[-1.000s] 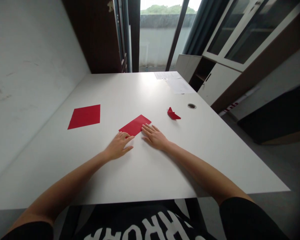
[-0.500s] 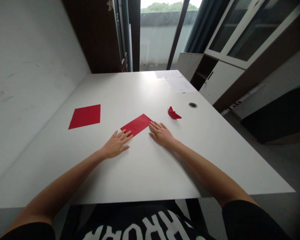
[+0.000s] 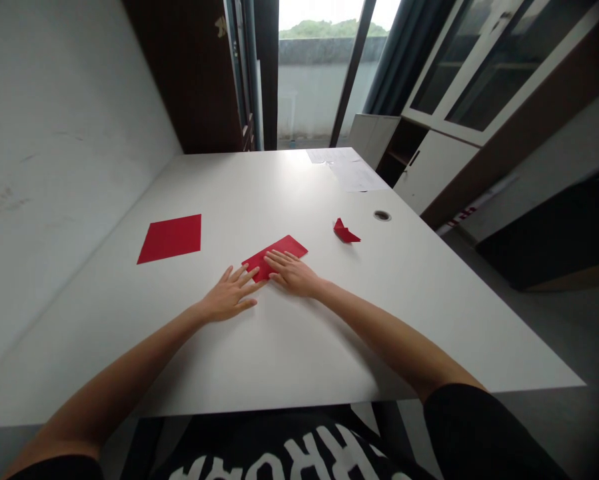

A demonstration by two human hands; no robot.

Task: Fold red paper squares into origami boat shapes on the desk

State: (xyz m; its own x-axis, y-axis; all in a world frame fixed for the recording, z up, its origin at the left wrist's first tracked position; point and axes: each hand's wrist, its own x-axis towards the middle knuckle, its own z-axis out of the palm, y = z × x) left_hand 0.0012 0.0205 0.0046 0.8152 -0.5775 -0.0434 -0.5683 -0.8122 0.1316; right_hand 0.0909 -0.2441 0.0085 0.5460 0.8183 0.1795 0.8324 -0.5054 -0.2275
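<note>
A red paper rectangle, folded, lies aslant on the white table in the middle of the view. My left hand rests with spread fingers over its lower left corner. My right hand lies flat across the paper's middle and near edge, fingers stretched out and pointing left, hiding part of it. The fingertips of both hands are close together. Neither hand grips anything.
A flat red sheet lies at the left of the white table. A small folded red paper piece sits to the right, near a round cable hole. White papers lie at the far end.
My right hand has slid left along the folded paper, from its right corner to its middle. My left hand has stayed at the lower left corner. The view has tilted slightly.
</note>
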